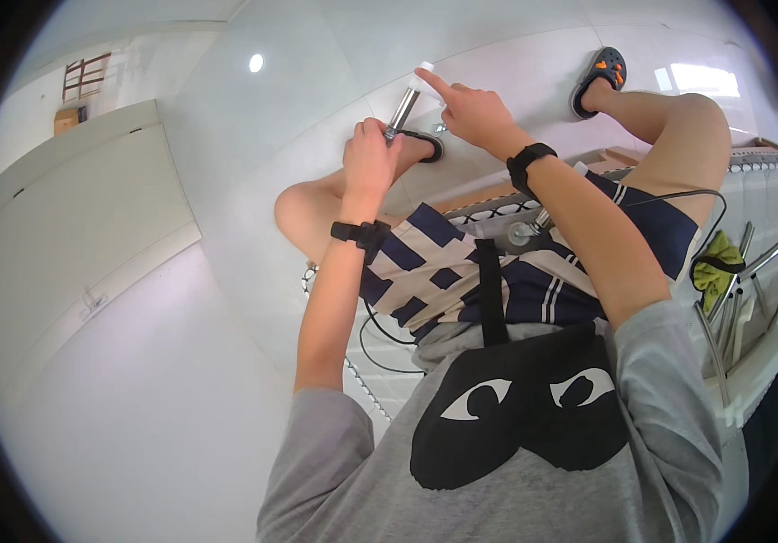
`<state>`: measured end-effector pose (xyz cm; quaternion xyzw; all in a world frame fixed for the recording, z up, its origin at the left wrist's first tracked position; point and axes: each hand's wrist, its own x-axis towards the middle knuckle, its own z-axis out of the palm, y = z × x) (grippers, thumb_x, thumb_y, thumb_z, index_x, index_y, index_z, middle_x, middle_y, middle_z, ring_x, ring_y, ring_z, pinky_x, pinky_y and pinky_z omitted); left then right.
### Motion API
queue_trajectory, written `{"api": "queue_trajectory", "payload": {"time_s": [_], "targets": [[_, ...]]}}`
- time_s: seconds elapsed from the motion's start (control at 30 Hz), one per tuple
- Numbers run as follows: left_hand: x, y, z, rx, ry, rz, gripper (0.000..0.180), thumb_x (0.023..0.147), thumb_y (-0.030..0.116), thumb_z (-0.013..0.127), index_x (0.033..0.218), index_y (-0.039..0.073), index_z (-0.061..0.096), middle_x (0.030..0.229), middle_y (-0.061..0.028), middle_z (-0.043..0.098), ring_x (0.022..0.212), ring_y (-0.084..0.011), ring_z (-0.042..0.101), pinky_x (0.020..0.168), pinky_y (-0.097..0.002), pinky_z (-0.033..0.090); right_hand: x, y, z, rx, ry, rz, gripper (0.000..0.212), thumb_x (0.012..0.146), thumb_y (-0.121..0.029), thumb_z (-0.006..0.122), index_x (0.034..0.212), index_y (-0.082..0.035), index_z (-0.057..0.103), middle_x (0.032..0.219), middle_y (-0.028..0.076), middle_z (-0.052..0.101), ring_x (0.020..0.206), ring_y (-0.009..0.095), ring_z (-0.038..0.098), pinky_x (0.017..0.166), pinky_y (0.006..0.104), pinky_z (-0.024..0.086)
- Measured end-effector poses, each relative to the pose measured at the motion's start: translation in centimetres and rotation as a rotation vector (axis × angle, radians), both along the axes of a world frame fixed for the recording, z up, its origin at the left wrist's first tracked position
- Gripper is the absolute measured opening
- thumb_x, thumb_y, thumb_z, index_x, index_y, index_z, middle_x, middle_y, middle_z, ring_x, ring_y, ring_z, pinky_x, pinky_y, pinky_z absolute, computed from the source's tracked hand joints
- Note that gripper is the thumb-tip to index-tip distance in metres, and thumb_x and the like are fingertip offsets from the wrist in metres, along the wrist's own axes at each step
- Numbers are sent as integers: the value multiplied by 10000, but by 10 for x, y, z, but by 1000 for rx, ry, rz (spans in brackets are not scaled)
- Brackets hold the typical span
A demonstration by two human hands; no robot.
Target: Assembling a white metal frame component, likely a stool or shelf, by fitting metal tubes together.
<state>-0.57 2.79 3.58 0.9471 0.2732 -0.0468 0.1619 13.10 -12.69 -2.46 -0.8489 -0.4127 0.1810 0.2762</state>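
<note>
My left hand [371,156] is closed around the lower end of a short, shiny metal tube [402,110], held tilted in front of me above the floor. At its far end sits a white piece [422,83], whose exact kind I cannot make out. My right hand [478,116] meets that white piece, its index finger stretched across it and the other fingers curled; the thumb is mostly hidden. Between my thighs rests another metal piece with a round, clear-looking end [522,233], partly covered by my right forearm.
Several metal tubes [735,317] lie at my right beside a yellow-green cloth [719,269]. A black cable [722,206] loops by my right thigh. A pale cabinet [90,244] stands at the left. Below my hands is light tiled floor [344,72].
</note>
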Motion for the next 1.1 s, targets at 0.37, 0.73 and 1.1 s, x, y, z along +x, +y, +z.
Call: {"api": "queue_trajectory", "payload": {"time_s": [0.37, 0.73, 1.1], "targets": [[11, 79, -18, -952, 247, 138, 352, 928, 238, 613, 1135, -39, 682, 924, -131, 727, 861, -166, 668, 799, -307, 514, 0, 0, 9, -31, 15, 11, 772, 849, -104, 564, 1531, -330, 279, 891, 100, 667, 724, 305, 665, 624, 426, 545], [8, 3, 0, 79, 45, -45, 359, 845, 361, 708, 878, 13, 625, 845, -175, 697, 824, -369, 680, 723, -442, 533, 6, -2, 2, 12, 39, -24, 763, 857, -103, 555, 1529, -338, 279, 889, 93, 666, 742, 296, 670, 640, 432, 548], [26, 88, -13, -559, 517, 62, 314, 918, 254, 533, 968, -8, 697, 883, -115, 730, 870, -252, 691, 828, -333, 503, 1, 2, 0, 32, -13, -2, 785, 850, -105, 552, 1534, -356, 261, 853, 109, 669, 681, 301, 666, 615, 431, 534]]}}
